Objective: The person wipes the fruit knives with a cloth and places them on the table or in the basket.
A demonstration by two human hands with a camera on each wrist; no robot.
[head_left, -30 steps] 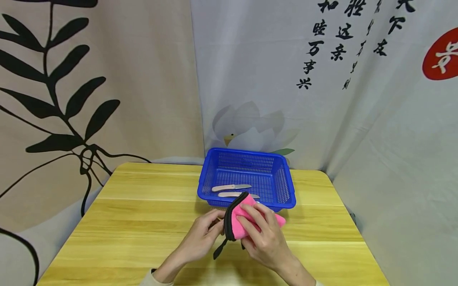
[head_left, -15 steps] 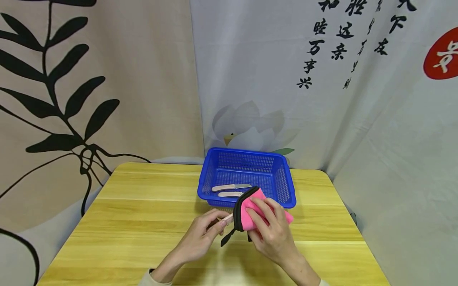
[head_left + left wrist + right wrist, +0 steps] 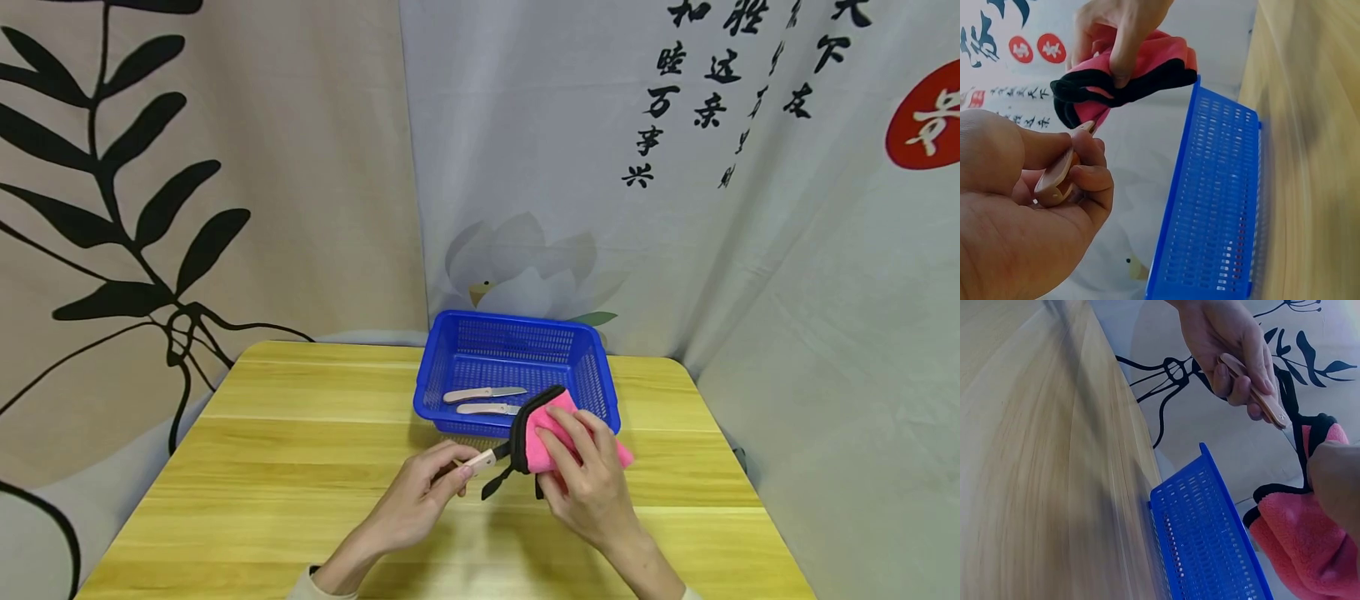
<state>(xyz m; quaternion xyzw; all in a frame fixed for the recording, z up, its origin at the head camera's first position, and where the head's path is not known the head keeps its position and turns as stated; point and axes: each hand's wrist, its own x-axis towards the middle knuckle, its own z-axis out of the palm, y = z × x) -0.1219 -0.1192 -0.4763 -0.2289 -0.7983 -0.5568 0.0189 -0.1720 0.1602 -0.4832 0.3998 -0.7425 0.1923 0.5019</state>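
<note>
My left hand (image 3: pixel 416 496) grips the pale handle of a small knife (image 3: pixel 481 462), held above the table in front of the basket. The knife's blade points right, toward a pink cloth (image 3: pixel 537 450) with black edging and black dangling ties. My right hand (image 3: pixel 591 479) holds this folded cloth, fingers on top. A short dark-looking stretch of blade shows between handle and cloth; the tip is hidden. In the right wrist view the handle (image 3: pixel 1257 394) lies across the left fingers, and the cloth (image 3: pixel 1294 537) hangs in loose folds.
A blue plastic basket (image 3: pixel 517 318) stands at the back of the wooden table (image 3: pixel 300 467). Two similar pale-handled knives, an upper knife (image 3: pixel 472 394) and a lower knife (image 3: pixel 483 408), lie in it, the lower one's blade covered by the cloth. Printed curtains hang behind.
My right hand has moved the cloth right and slightly up, away from the left hand. The knife's handle and part of its blade have come into view. The left hand stays nearly still.
</note>
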